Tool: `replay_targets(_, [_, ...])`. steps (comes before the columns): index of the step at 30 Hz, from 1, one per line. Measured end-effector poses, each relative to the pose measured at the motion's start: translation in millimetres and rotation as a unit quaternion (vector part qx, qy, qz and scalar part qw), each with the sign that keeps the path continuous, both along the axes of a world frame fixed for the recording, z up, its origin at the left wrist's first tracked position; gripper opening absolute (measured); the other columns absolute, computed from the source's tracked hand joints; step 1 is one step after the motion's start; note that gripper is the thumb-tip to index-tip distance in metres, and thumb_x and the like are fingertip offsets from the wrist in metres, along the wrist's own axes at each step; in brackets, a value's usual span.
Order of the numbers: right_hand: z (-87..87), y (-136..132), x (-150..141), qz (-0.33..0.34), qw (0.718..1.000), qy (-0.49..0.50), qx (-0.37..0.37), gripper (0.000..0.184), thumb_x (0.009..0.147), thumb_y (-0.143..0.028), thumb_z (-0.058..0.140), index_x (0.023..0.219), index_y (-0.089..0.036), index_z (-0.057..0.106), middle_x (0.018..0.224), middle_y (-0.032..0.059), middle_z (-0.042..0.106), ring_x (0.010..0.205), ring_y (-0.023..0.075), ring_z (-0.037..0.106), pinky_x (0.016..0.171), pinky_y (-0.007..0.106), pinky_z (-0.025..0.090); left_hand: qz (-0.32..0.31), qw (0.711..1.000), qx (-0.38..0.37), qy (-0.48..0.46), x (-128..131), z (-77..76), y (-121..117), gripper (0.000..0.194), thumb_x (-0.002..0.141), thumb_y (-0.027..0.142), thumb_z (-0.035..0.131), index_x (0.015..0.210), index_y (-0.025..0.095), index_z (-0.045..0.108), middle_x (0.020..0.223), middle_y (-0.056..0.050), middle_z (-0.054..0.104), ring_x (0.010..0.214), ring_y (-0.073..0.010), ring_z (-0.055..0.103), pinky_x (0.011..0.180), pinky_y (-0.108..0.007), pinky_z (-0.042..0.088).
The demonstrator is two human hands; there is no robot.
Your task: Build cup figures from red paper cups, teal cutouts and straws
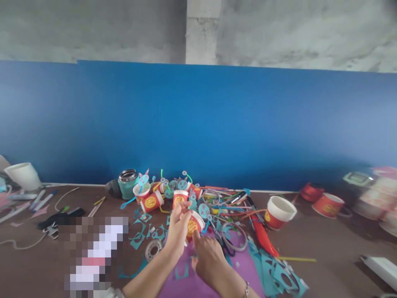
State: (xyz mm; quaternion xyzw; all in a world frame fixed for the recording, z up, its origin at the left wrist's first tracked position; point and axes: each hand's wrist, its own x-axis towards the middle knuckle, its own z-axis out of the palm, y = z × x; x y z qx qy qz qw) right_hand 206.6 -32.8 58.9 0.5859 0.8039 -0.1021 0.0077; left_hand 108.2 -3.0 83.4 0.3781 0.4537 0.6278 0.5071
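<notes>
Left hand: gripping a red cup, tilted, over the purple sheet.
Right hand: fingers curled, index tip at the cup's near side; contact unclear.
Far left of cup: flask, other cups.
Tape: left of both hands.
Scissors: right of cup.

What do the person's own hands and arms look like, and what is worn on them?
The left hand and the right hand wear no gloves. Around the right wrist is a silver-coloured chain bracelet. At the lower edge, what looks like a pale greyish sleeve meets the left forearm; none shows on the right.
</notes>
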Motion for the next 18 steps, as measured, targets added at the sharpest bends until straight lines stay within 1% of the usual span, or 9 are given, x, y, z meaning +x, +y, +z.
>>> replay_targets(4, [1.5, 0.2, 0.8, 0.014, 1.0, -0.009, -0.003, 0.049, 0.069, -0.004, 0.055, 0.118, -0.009, 0.051, 0.094, 0.0161, 0.07, 0.088, 0.0295, 0.067, 0.07, 0.032, 0.045, -0.003, 1.0, 0.003, 0.002, -0.3, -0.9, 0.0, 0.024, 0.065, 0.025, 0.059, 0.088, 0.017, 0.057, 0.08, 0.0, 0.06, 0.068, -0.013, 0.056, 0.061, -0.023, 0.041])
replay_targets(8, [3.0, 3.1, 8.5, 0.012, 1.0, -0.011, -0.013, 0.049, 0.069, -0.004, 0.054, 0.118, -0.009, 0.05, 0.09, 0.0154, 0.071, 0.084, 0.0291, 0.068, 0.062, 0.029, 0.041, 0.001, 0.999, 0.023, 0.029, -1.9, -5.9, 4.1, 0.02, 0.066, 0.024, 0.058, 0.085, 0.017, 0.058, 0.08, -0.001, 0.06, 0.072, -0.014, 0.056, 0.064, -0.023, 0.042])
replay_targets(10, [3.8, 6.5, 18.4, 0.018, 1.0, 0.019, -0.001, 0.046, 0.07, -0.005, 0.051, 0.115, -0.011, 0.05, 0.089, 0.0128, 0.071, 0.081, 0.0269, 0.068, 0.059, 0.028, 0.037, -0.005, 0.999, 0.035, 0.04, -1.7, -9.0, 7.0, 0.018, 0.064, 0.022, 0.059, 0.081, 0.017, 0.058, 0.08, -0.002, 0.061, 0.074, -0.0149, 0.057, 0.065, -0.023, 0.042])
replay_targets(12, [6.7, 10.5, 30.5, 0.023, 0.997, 0.071, 0.019, 0.038, 0.069, -0.005, 0.049, 0.106, -0.014, 0.051, 0.085, 0.009, 0.07, 0.077, 0.0236, 0.067, 0.056, 0.027, 0.034, -0.018, 0.998, 0.031, 0.044, -0.5, -12.2, 9.6, 0.017, 0.062, 0.022, 0.06, 0.079, 0.018, 0.057, 0.076, -0.002, 0.061, 0.071, -0.0144, 0.058, 0.061, -0.022, 0.042])
replay_targets(15, [16.0, 15.3, 46.7, 0.016, 0.991, 0.132, 0.034, 0.03, 0.07, -0.005, 0.046, 0.097, -0.016, 0.049, 0.08, 0.0056, 0.068, 0.073, 0.02, 0.064, 0.055, 0.026, 0.03, -0.053, 0.997, 0.007, 0.064, 2.4, -16.4, 11.3, 0.02, 0.064, 0.027, 0.062, 0.081, 0.018, 0.055, 0.067, 0.002, 0.058, 0.053, -0.0099, 0.051, 0.05, -0.021, 0.036])
replay_targets(18, [24.7, 17.3, 56.3, 0.0, 0.984, 0.169, 0.054, 0.025, 0.071, -0.004, 0.045, 0.091, -0.019, 0.046, 0.078, 0.0031, 0.065, 0.073, 0.0181, 0.062, 0.056, 0.024, 0.029, -0.129, 0.983, 0.008, 0.127, 4.9, -19.6, 10.8, 0.015, 0.069, 0.032, 0.058, 0.072, 0.017, 0.055, 0.056, 0.004, 0.054, 0.041, -0.0065, 0.039, 0.043, -0.02, 0.028])
